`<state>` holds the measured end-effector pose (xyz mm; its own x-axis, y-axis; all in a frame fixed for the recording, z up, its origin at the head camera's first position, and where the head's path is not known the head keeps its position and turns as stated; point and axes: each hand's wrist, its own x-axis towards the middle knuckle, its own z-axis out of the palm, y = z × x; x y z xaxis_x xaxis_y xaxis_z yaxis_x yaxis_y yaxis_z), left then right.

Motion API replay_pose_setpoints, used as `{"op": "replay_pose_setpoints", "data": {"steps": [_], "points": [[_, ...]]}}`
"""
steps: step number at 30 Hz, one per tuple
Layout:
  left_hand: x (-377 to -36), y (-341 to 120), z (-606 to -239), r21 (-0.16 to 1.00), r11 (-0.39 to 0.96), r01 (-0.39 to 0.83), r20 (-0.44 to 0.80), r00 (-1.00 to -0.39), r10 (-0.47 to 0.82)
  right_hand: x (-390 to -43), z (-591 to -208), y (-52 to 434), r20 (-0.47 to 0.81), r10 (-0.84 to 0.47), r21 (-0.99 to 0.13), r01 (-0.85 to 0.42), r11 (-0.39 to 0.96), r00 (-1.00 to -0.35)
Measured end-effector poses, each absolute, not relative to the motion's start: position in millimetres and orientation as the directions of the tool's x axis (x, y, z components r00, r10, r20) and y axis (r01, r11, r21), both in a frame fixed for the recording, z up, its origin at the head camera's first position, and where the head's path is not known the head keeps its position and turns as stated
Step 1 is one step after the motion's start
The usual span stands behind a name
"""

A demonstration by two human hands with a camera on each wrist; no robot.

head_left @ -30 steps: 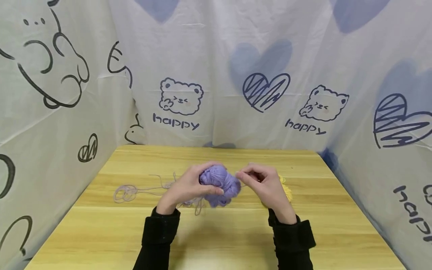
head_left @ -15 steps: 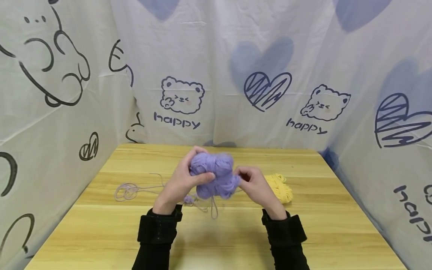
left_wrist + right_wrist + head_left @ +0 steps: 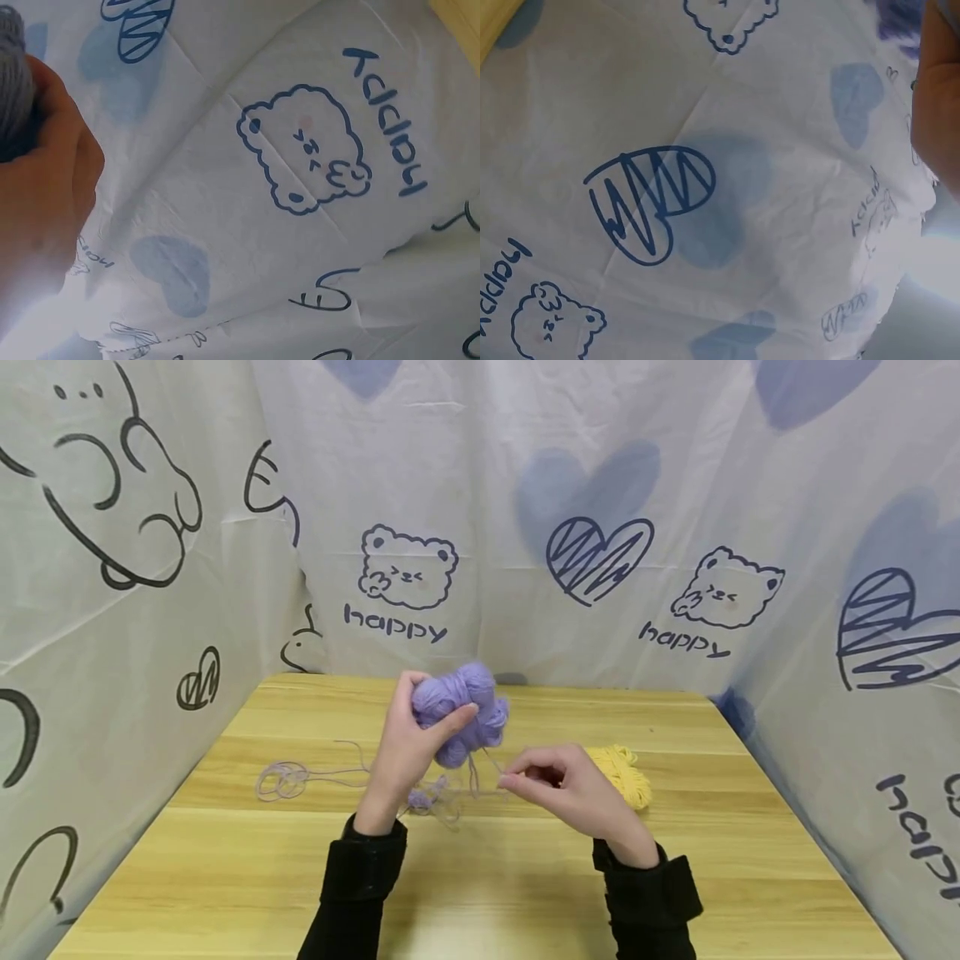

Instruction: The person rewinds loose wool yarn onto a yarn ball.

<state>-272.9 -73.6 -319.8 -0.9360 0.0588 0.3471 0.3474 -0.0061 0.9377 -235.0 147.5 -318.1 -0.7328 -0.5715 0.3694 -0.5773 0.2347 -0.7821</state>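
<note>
A purple skein of yarn (image 3: 453, 706) is gripped by my left hand (image 3: 401, 743), thumb across its near face, held up above the table. In the left wrist view the skein (image 3: 11, 82) shows only at the left edge, beside the left hand (image 3: 52, 180). My right hand (image 3: 573, 789), lower and to the right, pinches a thin purple strand between thumb and fingertips; the strand (image 3: 491, 760) runs up to the skein's underside. At the right wrist view's edge the right hand (image 3: 937, 112) is partly cut off, with purple yarn (image 3: 900, 22) behind it.
A yellow skein of yarn (image 3: 622, 775) lies on the wooden table (image 3: 480, 893) just behind the right hand. Loose purple loops (image 3: 281, 781) spread to the left, and a small purple tangle (image 3: 423, 797) lies below the held skein. Printed cloth (image 3: 502, 610) walls the back and sides.
My left hand has raised the purple skein up and to the left, turning it. The right hand, close to the skein half a second ago, now stands apart with a strand stretched between.
</note>
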Motion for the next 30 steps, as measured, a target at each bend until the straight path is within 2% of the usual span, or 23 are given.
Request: {"op": "replay_pose_setpoints", "data": {"steps": [4,8,12,16,19,23,30], "points": [[-274.1,-71.6,-324.3,0.905,0.138,0.403,0.381,-0.910,0.161,-228.9,-314.1,152.7,0.442,-0.547,-0.773,-0.611,0.171,-0.711],[-272.6,-70.0,-327.6,0.843,0.223,0.489,0.395,-0.845,0.362,-227.8,-311.7,156.8,0.527,-0.447,-0.765,-0.632,0.120,-0.723],[-270.6,-68.9,-328.1,0.817,0.210,0.537,0.382,-0.777,0.501,-231.1,-310.4,158.1,0.545,-0.319,-0.789,-0.603,0.118,-0.775],[-268.7,-70.3,-326.9,0.826,0.149,0.543,0.389,-0.741,0.548,-238.7,-313.4,157.1,0.520,-0.248,-0.824,-0.556,0.108,-0.818],[-266.8,-72.8,-325.2,0.842,0.090,0.533,0.393,-0.719,0.573,-245.9,-318.4,156.3,0.491,-0.242,-0.846,-0.524,0.096,-0.837],[-264.3,-76.3,-322.6,0.873,0.032,0.486,0.385,-0.730,0.565,-254.1,-326.5,155.4,0.435,-0.263,-0.871,-0.476,0.120,-0.861],[-264.0,-77.6,-316.9,0.912,-0.059,0.406,0.392,-0.820,0.417,-260.5,-336.6,150.7,0.361,-0.359,-0.883,-0.440,0.166,-0.861]]}}
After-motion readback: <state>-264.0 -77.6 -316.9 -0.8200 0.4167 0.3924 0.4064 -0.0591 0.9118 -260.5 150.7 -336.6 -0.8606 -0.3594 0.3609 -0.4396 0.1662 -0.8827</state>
